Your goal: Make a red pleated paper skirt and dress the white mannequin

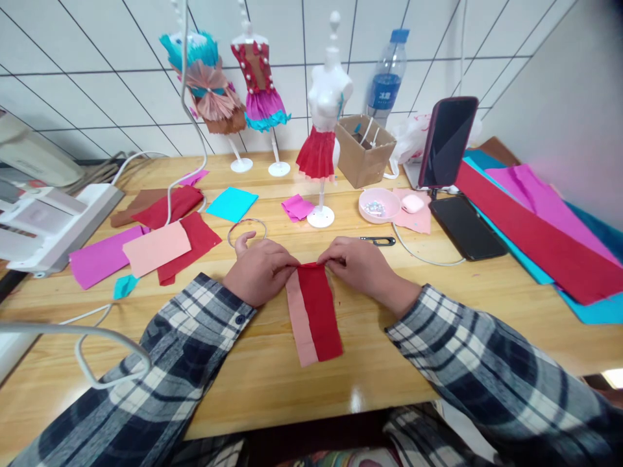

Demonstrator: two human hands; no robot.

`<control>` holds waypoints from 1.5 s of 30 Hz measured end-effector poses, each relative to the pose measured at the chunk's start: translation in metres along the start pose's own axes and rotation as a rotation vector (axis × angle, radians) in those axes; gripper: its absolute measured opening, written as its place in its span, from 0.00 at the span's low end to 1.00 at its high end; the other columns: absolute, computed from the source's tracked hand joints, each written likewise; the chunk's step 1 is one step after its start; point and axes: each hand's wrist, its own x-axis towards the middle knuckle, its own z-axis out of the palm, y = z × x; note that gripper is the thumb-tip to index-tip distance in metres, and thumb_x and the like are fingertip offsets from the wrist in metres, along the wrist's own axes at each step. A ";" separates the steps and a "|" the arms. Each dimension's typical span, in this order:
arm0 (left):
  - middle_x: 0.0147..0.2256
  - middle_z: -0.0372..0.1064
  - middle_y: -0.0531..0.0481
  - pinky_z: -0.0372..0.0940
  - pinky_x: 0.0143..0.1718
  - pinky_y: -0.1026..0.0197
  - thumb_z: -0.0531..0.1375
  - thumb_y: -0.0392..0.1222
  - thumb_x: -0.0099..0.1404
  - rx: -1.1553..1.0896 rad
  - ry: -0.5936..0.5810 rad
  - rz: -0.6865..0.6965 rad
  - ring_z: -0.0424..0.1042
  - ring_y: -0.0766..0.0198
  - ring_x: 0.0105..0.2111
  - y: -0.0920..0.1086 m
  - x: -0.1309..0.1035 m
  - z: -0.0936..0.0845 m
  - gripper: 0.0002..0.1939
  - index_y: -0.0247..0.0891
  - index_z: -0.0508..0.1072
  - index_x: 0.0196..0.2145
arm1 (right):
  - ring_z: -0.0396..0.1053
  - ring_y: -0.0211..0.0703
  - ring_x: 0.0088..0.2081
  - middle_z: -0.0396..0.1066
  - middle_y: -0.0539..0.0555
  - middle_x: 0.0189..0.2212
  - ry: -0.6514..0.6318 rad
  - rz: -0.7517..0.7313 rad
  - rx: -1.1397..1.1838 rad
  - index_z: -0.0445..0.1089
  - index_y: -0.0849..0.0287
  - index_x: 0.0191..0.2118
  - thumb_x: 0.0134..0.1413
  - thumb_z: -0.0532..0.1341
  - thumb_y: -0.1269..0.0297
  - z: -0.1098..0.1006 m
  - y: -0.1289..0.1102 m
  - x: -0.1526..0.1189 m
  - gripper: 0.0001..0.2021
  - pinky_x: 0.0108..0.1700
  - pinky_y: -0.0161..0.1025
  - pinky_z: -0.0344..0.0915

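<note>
Two layered strips of crepe paper lie on the wooden table in front of me, a red strip [322,318] over a pink strip [302,324]. Their far end is folded over in a narrow red band. My left hand [261,271] pinches the left corner of that fold between thumb and fingers. At the right corner, my right hand [363,267] pinches the same fold. Just beyond the hands stands a small white dress form [329,91] wearing a pleated red skirt [316,154].
Two dressed mini forms [257,68] stand at the back left. Paper pieces [156,248] lie left, long sheets [540,233] right. Behind are a cardboard box [366,152], pink bead dish [378,206], snips [378,241], a propped phone [448,143] and a flat phone [468,227]. White cables [113,329] cross the left.
</note>
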 end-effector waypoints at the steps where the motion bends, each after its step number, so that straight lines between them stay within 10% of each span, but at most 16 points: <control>1: 0.35 0.77 0.51 0.40 0.56 0.37 0.57 0.41 0.63 0.004 0.001 -0.001 0.73 0.55 0.40 0.000 0.000 0.000 0.09 0.46 0.78 0.34 | 0.70 0.41 0.38 0.74 0.50 0.36 -0.001 0.004 -0.008 0.78 0.50 0.38 0.55 0.59 0.72 0.000 0.000 0.000 0.12 0.37 0.36 0.59; 34: 0.34 0.76 0.51 0.45 0.57 0.36 0.55 0.37 0.64 0.223 0.086 0.303 0.70 0.55 0.41 0.004 -0.007 -0.005 0.12 0.48 0.78 0.38 | 0.67 0.44 0.39 0.71 0.53 0.34 0.042 0.041 -0.044 0.76 0.55 0.39 0.55 0.63 0.64 -0.002 -0.009 0.001 0.07 0.40 0.39 0.59; 40: 0.40 0.76 0.46 0.57 0.54 0.44 0.54 0.45 0.67 -0.071 0.178 0.050 0.71 0.54 0.43 0.004 -0.005 -0.008 0.16 0.43 0.75 0.49 | 0.67 0.42 0.37 0.71 0.52 0.33 0.004 0.001 0.005 0.72 0.57 0.32 0.53 0.63 0.71 -0.002 -0.010 0.002 0.02 0.40 0.38 0.59; 45: 0.40 0.76 0.46 0.66 0.43 0.57 0.56 0.56 0.65 -0.434 -0.054 -0.091 0.73 0.57 0.40 0.003 -0.003 -0.006 0.21 0.38 0.76 0.44 | 0.66 0.42 0.33 0.72 0.50 0.29 0.113 -0.083 -0.017 0.71 0.57 0.34 0.55 0.62 0.68 -0.007 -0.020 -0.005 0.01 0.35 0.38 0.56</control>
